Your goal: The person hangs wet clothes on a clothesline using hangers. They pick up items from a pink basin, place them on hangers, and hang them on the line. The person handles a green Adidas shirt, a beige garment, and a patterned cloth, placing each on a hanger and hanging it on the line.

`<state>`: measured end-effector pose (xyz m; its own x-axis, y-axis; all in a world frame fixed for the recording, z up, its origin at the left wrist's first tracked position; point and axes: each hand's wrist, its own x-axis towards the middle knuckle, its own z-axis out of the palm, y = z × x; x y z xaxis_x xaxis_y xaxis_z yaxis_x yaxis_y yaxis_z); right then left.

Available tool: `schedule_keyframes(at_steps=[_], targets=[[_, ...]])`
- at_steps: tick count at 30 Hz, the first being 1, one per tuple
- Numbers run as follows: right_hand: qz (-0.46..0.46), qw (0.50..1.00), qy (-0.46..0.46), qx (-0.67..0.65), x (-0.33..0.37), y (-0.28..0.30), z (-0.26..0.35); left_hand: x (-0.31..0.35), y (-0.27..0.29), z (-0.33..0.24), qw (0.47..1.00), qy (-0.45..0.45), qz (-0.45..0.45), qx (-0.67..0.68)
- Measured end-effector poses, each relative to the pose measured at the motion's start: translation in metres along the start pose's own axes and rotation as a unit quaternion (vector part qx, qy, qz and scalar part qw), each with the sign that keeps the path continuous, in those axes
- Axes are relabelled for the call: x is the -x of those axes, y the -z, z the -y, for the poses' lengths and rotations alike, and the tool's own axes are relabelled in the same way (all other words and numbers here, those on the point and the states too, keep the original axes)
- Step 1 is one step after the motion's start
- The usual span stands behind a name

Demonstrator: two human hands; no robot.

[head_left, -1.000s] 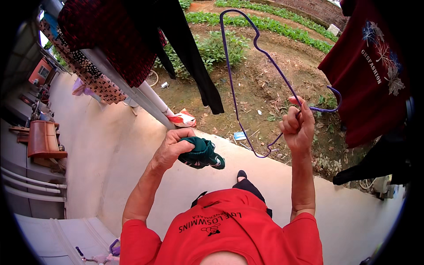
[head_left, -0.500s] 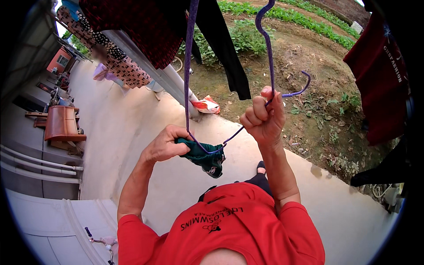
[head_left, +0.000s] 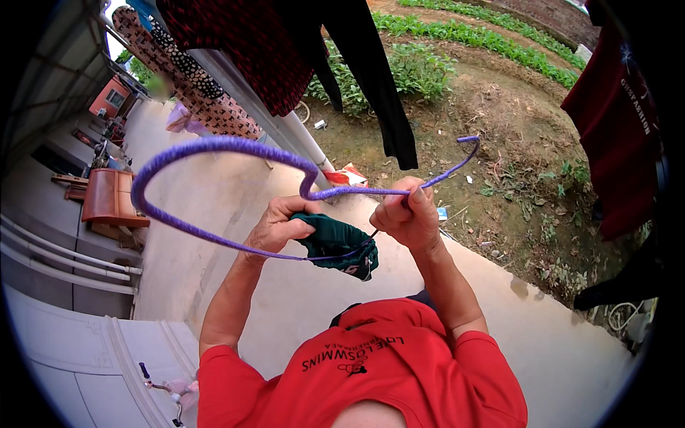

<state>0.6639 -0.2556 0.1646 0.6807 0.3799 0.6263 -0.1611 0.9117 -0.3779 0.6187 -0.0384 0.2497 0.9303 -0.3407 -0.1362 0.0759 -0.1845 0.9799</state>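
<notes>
Left hand (head_left: pixel 275 225) clutches green cloth (head_left: pixel 339 246); right hand (head_left: pixel 407 214) grips purple hanger (head_left: pixel 214 146).

Red-and-white crumpled package (head_left: pixel 347 173) on ground by white pole base; small blue-white wrapper (head_left: pixel 443 212) on dirt nearby.

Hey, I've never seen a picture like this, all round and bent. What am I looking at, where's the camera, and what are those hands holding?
The camera sits on a person's head and looks down, so its wide lens bends straight edges. The two bare arms rising from below are that person's own. The left hand grips a bunched dark green cloth. The right hand pinches a purple hanger near its hook. Below lies concrete paving, with a dirt garden beyond. Dark clothes hang above.
</notes>
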Motion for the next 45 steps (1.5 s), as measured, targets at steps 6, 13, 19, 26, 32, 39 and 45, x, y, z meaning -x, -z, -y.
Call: schedule_keyframes(at_steps=[6, 13, 19, 26, 32, 39, 45], targets=[[-0.037, 0.990, 0.051, 0.125, 0.017, -0.003, -0.005, -0.005, -0.008, 0.014, 0.977, -0.054, 0.004, 0.207], [-0.070, 0.918, -0.088, 0.381, 0.046, 0.004, 0.029, 0.016, 0.032, 0.004, 0.988, -0.066, -0.125, -0.061], [0.012, 0.728, -0.243, 0.641, 0.031, -0.029, 0.053, 0.015, 0.059, 0.025, 0.921, -0.121, -0.255, -0.267], [0.029, 0.675, -0.368, 0.639, 0.030, -0.032, 0.047, 0.013, 0.085, 0.058, 0.901, -0.099, -0.336, -0.255], [0.016, 0.631, -0.434, 0.643, 0.019, -0.039, 0.045, -0.004, 0.060, 0.054, 0.877, -0.165, -0.305, -0.332], [-0.181, 0.751, -0.399, 0.494, -0.018, -0.058, 0.084, -0.010, 0.027, 0.043, 0.954, -0.193, -0.079, -0.218], [-0.112, 0.779, -0.316, 0.530, -0.029, -0.067, 0.126, -0.021, 0.008, 0.023, 0.968, -0.190, -0.112, -0.116]])
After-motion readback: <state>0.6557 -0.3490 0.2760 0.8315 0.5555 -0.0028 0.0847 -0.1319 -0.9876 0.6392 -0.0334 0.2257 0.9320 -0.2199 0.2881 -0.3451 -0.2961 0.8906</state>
